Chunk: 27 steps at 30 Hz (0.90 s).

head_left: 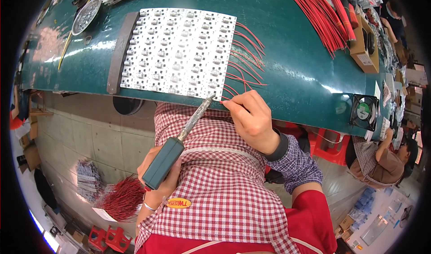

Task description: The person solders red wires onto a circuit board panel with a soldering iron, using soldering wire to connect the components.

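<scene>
1. A green table carries a white board panel near its edge.
2. Bundled red wires lie far right; a small fan stands beside.
3. The left hand has its fingers wrapped round a soldering iron; the right hand pinches a red wire at the panel's corner.

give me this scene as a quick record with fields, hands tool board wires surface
left hand: grips the teal handle of a soldering iron, tip at the board's near edge
right hand: pinches a red wire beside the iron tip
board: white panel of small components, flat on the table
wires: red leads fan from the board's right edge
surface: green table
</scene>
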Motion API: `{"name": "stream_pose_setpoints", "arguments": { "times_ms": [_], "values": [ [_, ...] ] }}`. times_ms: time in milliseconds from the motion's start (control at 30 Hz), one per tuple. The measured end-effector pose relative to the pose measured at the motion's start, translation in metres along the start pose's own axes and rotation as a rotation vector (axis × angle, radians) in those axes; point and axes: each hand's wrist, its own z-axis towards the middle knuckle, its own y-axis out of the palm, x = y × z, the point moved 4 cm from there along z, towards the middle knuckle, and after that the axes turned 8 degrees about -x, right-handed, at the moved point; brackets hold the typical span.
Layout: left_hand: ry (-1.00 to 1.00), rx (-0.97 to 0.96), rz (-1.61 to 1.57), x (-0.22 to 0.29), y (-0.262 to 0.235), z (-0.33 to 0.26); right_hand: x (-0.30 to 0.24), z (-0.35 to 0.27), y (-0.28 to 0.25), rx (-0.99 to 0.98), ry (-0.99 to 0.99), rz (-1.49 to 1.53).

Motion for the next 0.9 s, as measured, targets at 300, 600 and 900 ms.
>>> {"name": "stream_pose_setpoints", "arguments": {
  "times_ms": [300, 600, 900],
  "values": [
    [0.167, -0.03, 0.061, 0.021, 0.002, 0.018, -0.001, -0.001, -0.002, -0.017, 0.032, 0.017],
    [0.171, -0.054, 0.007, 0.022, 0.004, 0.022, 0.0, -0.002, -0.002, -0.044, 0.029, 0.024],
    [0.179, -0.012, 0.095, 0.025, 0.001, 0.02, -0.001, -0.001, -0.002, -0.045, 0.021, 0.016]
  ]
}}
